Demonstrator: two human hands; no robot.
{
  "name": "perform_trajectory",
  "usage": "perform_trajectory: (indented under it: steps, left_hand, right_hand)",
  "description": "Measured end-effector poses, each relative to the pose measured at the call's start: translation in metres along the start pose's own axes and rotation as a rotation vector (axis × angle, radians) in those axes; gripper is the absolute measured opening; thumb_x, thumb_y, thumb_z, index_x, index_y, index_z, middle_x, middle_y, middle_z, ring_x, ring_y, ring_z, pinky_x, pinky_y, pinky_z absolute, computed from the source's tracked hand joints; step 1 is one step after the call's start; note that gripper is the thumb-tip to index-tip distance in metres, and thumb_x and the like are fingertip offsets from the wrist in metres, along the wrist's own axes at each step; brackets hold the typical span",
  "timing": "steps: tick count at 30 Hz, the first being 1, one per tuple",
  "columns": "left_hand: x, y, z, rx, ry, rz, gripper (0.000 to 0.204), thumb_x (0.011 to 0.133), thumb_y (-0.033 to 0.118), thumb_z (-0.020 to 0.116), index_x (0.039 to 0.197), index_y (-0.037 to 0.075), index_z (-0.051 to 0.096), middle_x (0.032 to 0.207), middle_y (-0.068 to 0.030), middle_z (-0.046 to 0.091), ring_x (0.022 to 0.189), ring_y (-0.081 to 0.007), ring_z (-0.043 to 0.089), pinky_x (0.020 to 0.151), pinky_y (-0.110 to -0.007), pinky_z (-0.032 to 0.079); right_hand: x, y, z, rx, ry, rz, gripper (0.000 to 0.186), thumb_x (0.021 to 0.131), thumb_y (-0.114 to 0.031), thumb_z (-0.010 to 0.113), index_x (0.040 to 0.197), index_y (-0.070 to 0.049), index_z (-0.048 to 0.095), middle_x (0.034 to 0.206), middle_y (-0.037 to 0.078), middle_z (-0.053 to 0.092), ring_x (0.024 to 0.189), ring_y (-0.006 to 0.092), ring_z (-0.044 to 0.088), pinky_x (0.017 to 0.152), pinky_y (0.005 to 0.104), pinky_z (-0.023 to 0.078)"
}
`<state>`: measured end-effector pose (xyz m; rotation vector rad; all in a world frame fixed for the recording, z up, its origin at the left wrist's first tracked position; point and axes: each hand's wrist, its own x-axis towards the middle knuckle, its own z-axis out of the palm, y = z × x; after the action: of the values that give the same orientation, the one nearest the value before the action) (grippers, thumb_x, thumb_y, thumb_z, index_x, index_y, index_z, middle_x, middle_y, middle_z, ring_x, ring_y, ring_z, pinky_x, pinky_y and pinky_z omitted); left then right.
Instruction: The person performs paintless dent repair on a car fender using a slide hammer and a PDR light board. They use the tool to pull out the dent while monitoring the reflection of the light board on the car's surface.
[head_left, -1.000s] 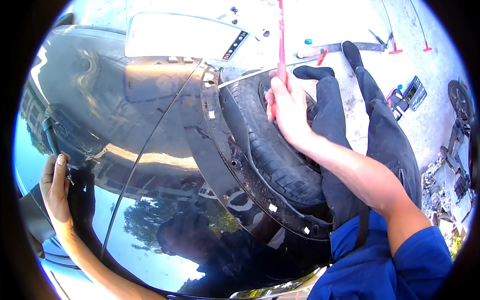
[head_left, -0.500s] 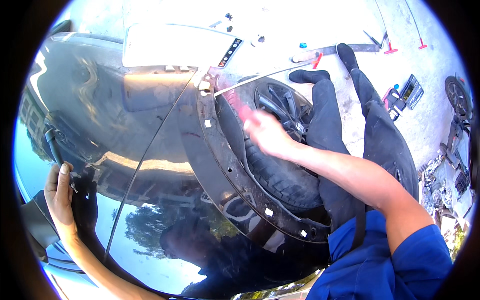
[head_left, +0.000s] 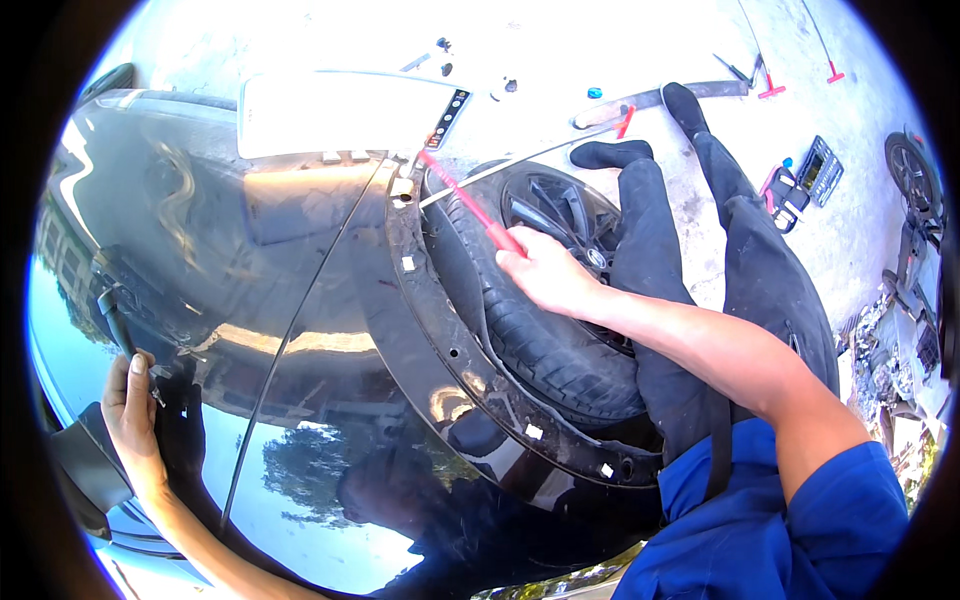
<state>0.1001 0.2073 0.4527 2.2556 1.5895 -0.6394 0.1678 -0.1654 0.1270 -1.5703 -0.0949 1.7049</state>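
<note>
My right hand point(head_left: 550, 272) is closed round the thick end of a slim red rod-shaped tool point(head_left: 465, 200). The tool slants over the tyre point(head_left: 545, 345), its far tip close to the wheel arch edge point(head_left: 470, 390) of a dark, glossy car. A metal rod with a red T-handle point(head_left: 626, 122) runs beneath it, its far end at the arch. At far left, my left hand point(head_left: 130, 400) is closed on the end of a dark bar-shaped thing point(head_left: 115, 322) against the car door point(head_left: 240, 300). Whether that bar belongs to the car stays unclear.
A white panel with a dark control strip point(head_left: 340, 112) stands beyond the car. My outstretched legs point(head_left: 670, 230) lie beside the wheel point(head_left: 565, 215). On the floor are red T-handled rods point(head_left: 771, 90), an opened tool case point(head_left: 820, 172) and a dark curved strip point(head_left: 690, 97).
The red tool, blurred before, now shows sharply, with my right hand slightly lower and to the right. My left hand keeps its grip. The whole view has shifted a little.
</note>
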Motion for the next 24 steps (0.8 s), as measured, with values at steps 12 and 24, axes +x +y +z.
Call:
perform_trajectory:
  steps: [12,24]
  left_hand:
    - [0.002,0.0,-0.001,-0.029,-0.006,0.018,0.027,0.104,0.035,0.061,0.101,0.009,0.069,0.07,0.0096,0.038,0.059,0.0011,0.029,0.053,-0.018,0.02]
    - [0.101,0.107,0.191,0.116,-0.284,0.494,0.038,0.097,0.033,0.064,0.094,-0.004,0.063,0.074,-0.0078,0.057,0.069,-0.0155,0.05,0.065,-0.034,0.043]
  right_hand:
    - [0.006,0.007,-0.013,0.04,0.294,-0.199,0.032,0.097,-0.022,0.06,0.118,0.002,0.057,0.086,0.01,0.063,0.085,0.0218,0.065,0.077,0.0376,0.052]
    - [0.002,-0.012,-0.085,0.394,0.13,0.123,0.032,0.099,-0.017,0.054,0.126,-0.001,0.052,0.071,0.002,0.054,0.054,0.0125,0.057,0.046,0.0307,0.045]
